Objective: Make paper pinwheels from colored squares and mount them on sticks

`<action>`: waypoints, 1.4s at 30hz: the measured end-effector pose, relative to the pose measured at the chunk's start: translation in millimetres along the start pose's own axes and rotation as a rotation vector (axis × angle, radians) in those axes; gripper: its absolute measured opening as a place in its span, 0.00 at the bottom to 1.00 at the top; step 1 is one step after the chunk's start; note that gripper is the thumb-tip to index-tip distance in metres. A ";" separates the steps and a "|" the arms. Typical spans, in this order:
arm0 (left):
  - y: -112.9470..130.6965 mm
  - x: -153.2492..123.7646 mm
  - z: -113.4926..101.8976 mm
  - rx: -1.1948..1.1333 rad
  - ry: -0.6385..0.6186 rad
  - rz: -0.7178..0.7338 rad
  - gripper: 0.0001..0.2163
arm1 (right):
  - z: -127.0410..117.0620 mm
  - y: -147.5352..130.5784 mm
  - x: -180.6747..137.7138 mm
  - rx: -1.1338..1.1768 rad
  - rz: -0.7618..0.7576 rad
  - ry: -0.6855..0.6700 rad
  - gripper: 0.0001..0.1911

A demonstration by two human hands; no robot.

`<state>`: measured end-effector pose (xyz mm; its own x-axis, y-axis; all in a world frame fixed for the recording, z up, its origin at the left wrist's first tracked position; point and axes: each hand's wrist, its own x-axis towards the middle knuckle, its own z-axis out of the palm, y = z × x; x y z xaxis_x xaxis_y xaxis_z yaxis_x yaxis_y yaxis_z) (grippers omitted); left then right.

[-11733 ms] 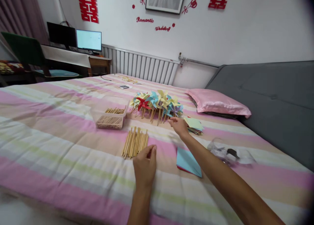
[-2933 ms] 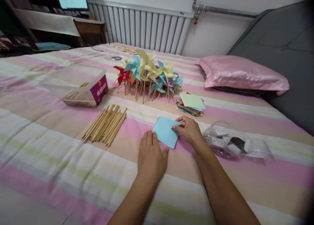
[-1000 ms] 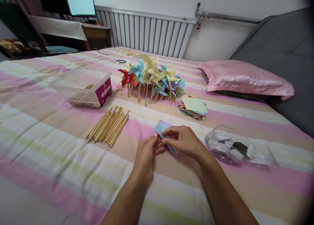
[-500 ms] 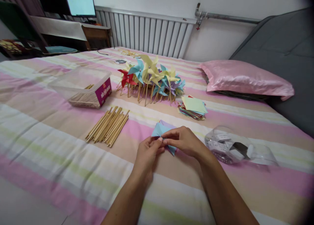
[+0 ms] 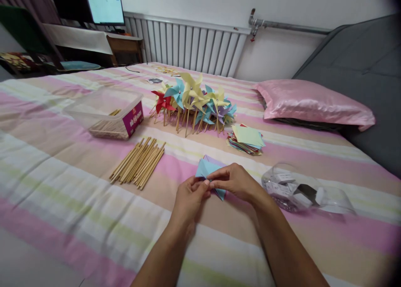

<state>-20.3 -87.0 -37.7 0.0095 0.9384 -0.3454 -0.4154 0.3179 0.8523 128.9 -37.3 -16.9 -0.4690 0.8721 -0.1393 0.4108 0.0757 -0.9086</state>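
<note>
A light blue paper pinwheel [image 5: 206, 167], partly folded, is pinched between both hands low over the bed. My left hand [image 5: 191, 195] is closed on its near left side, thumb towards the middle. From the right, my right hand [image 5: 233, 180] closes its fingertips on the centre of the paper. Anything small between the fingertips is hidden. A purple sheet [image 5: 210, 158] shows just behind the blue paper. To the left lies a bundle of thin wooden sticks [image 5: 138, 163]. Beyond my right hand is a stack of coloured paper squares [image 5: 247, 137].
Finished pinwheels [image 5: 191, 97] on sticks stand in a cluster ahead. A clear plastic box [image 5: 133, 120] holding sticks is at the left. On the right sit an open clear container [image 5: 288, 186] and a pink pillow [image 5: 316, 101]. A striped sheet [image 5: 78, 220] covers the bed.
The whole view has shifted slightly, with things appearing a little lower. Both hands keep their pinch on the blue paper, their fingers almost unmoved.
</note>
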 end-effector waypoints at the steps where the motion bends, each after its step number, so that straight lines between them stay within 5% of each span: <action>1: -0.2 0.2 0.2 -0.002 0.002 0.001 0.18 | -0.1 -0.9 -0.1 -0.005 0.005 -0.001 0.14; 25: -4.2 3.8 0.2 0.048 0.027 0.032 0.13 | -0.4 -4.5 -0.5 -0.180 0.015 0.047 0.10; 34: -7.0 1.1 2.6 0.132 0.144 0.087 0.16 | -14.8 -6.1 -10.9 -0.248 0.014 0.302 0.09; 42: -4.8 8.1 -0.9 0.276 0.188 0.096 0.22 | -52.5 -20.0 -42.4 -0.318 0.024 0.852 0.11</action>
<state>-19.0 -81.1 -44.9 -0.1963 0.9327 -0.3026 -0.1444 0.2778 0.9497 181.5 -50.4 27.9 0.2275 0.9275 0.2966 0.6683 0.0728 -0.7403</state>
